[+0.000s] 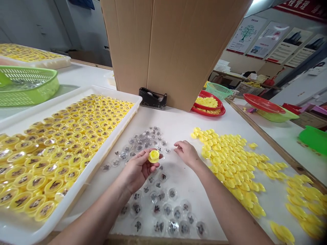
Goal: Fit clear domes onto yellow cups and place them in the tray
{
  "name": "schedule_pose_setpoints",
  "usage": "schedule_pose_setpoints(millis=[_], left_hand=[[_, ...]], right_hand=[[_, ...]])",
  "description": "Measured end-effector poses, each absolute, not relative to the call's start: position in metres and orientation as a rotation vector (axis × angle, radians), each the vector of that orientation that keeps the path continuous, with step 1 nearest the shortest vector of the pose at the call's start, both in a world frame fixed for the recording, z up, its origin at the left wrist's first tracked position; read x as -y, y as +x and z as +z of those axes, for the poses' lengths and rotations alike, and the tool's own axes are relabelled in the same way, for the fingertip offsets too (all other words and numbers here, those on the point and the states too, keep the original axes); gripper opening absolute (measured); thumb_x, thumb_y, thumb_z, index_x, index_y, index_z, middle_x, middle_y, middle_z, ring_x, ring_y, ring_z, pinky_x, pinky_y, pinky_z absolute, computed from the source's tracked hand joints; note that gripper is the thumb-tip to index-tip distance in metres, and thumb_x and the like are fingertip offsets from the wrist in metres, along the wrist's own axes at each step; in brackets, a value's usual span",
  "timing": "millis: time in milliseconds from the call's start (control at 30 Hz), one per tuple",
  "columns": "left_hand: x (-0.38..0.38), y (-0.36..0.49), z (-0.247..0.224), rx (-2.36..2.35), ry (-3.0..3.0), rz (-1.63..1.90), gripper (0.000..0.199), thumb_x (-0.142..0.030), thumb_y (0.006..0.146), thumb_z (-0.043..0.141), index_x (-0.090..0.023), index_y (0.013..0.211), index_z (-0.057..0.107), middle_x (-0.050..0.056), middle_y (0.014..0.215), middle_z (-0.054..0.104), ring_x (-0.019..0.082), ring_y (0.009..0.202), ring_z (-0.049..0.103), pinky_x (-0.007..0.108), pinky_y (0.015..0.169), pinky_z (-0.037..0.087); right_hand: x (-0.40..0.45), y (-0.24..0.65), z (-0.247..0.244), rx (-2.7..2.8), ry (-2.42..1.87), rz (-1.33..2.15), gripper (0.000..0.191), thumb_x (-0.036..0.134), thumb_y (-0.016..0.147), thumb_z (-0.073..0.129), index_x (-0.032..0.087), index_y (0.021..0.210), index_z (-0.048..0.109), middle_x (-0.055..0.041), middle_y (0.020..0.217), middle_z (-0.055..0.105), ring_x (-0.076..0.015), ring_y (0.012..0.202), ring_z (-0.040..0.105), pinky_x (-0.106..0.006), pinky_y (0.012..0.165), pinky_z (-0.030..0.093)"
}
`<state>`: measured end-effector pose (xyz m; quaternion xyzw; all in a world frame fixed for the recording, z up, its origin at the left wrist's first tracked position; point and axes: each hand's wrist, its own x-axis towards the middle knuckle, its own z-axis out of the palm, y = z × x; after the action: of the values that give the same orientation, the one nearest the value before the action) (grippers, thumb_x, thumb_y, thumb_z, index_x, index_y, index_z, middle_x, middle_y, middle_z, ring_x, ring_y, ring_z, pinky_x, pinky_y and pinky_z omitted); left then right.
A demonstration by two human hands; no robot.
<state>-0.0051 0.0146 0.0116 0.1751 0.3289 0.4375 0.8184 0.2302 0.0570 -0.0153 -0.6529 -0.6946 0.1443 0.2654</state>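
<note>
Held piece (154, 156): bright yellow | loose pieces (233, 158): also yellow | round discs (167, 209): transparent, with dark printed figure | tray (15, 230): white | tray pieces (76, 136): yellow, dark figure in middle | carton (176, 51): plain brown | tape dispenser (146, 98): black | stacked plates (221, 111): red

Place: small-parts assembly workshop
Bench (176, 124): white, spread with loose yellow pieces (232, 158) at right
White tray (17, 231): rows of near-identical discs (63, 143), left
Posters (267, 39): printed, hung upper right
</note>
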Motion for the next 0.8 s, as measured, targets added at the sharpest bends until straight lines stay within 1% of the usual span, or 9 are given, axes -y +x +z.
schedule_pose_setpoints(millis=[67,167,233,333,500,600,667,733,800], left_hand=[[-0.013,-0.004,0.011,-0.706,0.365,0.936,0.019,-0.013,0.089,0.048,-0.012,0.107,0.054,0.015,0.094,0.067,0.015,0.065,0.067,0.019,0.057,0.055],[-0.012,-0.002,0.013,-0.712,0.342,0.931,0.017,-0.011,0.090,0.046,-0.012,0.105,0.053,0.016,0.093,0.067,0.016,0.069,0.069,0.019,0.062,0.057],[-0.011,0.000,0.014,-0.707,0.336,0.924,0.016,-0.009,0.089,0.046,-0.011,0.104,0.052,0.017,0.095,0.067,0.017,0.071,0.069,0.020,0.064,0.057],[-0.009,0.003,0.012,-0.691,0.346,0.914,0.015,-0.008,0.088,0.049,-0.011,0.102,0.053,0.016,0.094,0.067,0.019,0.074,0.070,0.021,0.066,0.058],[-0.006,0.006,0.008,-0.637,0.356,0.891,0.014,-0.007,0.087,0.049,-0.010,0.099,0.055,0.012,0.090,0.066,0.018,0.073,0.070,0.023,0.069,0.058],[-0.008,0.004,0.010,-0.663,0.350,0.892,0.014,-0.007,0.087,0.049,-0.010,0.099,0.054,0.014,0.091,0.067,0.020,0.074,0.070,0.022,0.066,0.058],[-0.010,0.002,0.014,-0.679,0.340,0.905,0.014,-0.006,0.087,0.047,-0.011,0.099,0.053,0.016,0.092,0.067,0.021,0.075,0.070,0.022,0.065,0.058],[-0.012,0.000,0.016,-0.681,0.327,0.936,0.013,-0.009,0.088,0.045,-0.012,0.099,0.052,0.016,0.092,0.067,0.021,0.075,0.070,0.022,0.063,0.058],[-0.014,-0.002,0.016,-0.676,0.326,0.975,0.010,-0.012,0.090,0.045,-0.013,0.098,0.050,0.014,0.089,0.067,0.022,0.076,0.070,0.022,0.062,0.058]], right_hand=[[-0.062,0.224,-0.021,1.898,-1.765,0.396,0.011,0.012,0.073,0.059,0.022,0.073,0.063,0.0000,0.075,0.056,-0.0142,0.066,0.054,-0.028,0.067,0.042],[-0.059,0.221,-0.018,1.899,-1.749,0.406,0.012,0.010,0.073,0.057,0.021,0.067,0.058,0.0004,0.072,0.055,-0.0143,0.066,0.053,-0.028,0.066,0.041],[-0.047,0.216,-0.006,1.882,-1.712,0.414,0.010,0.013,0.077,0.056,0.021,0.070,0.058,0.0001,0.074,0.056,-0.0145,0.068,0.055,-0.028,0.066,0.043],[-0.024,0.196,0.021,1.864,-1.585,0.427,0.007,0.021,0.085,0.052,0.021,0.082,0.058,-0.0011,0.083,0.059,-0.0140,0.076,0.057,-0.026,0.069,0.045],[-0.006,0.162,0.050,1.955,-1.220,0.550,0.012,0.019,0.086,0.053,0.021,0.087,0.065,-0.0026,0.085,0.058,-0.0133,0.077,0.059,-0.024,0.069,0.047],[-0.016,0.171,0.045,1.903,-1.353,0.470,0.015,0.022,0.087,0.051,0.021,0.092,0.065,-0.0034,0.090,0.061,-0.0145,0.084,0.060,-0.026,0.075,0.048],[-0.027,0.185,0.034,1.853,-1.526,0.386,0.014,0.022,0.087,0.051,0.021,0.090,0.064,-0.0039,0.091,0.062,-0.0158,0.084,0.060,-0.029,0.077,0.047],[-0.038,0.198,0.021,1.854,-1.654,0.364,0.010,0.019,0.082,0.055,0.020,0.085,0.064,-0.0041,0.086,0.062,-0.0167,0.078,0.060,-0.032,0.075,0.047],[-0.045,0.204,0.007,1.897,-1.717,0.387,0.008,0.019,0.076,0.062,0.020,0.084,0.066,-0.0034,0.084,0.060,-0.0158,0.070,0.058,-0.032,0.071,0.046]])
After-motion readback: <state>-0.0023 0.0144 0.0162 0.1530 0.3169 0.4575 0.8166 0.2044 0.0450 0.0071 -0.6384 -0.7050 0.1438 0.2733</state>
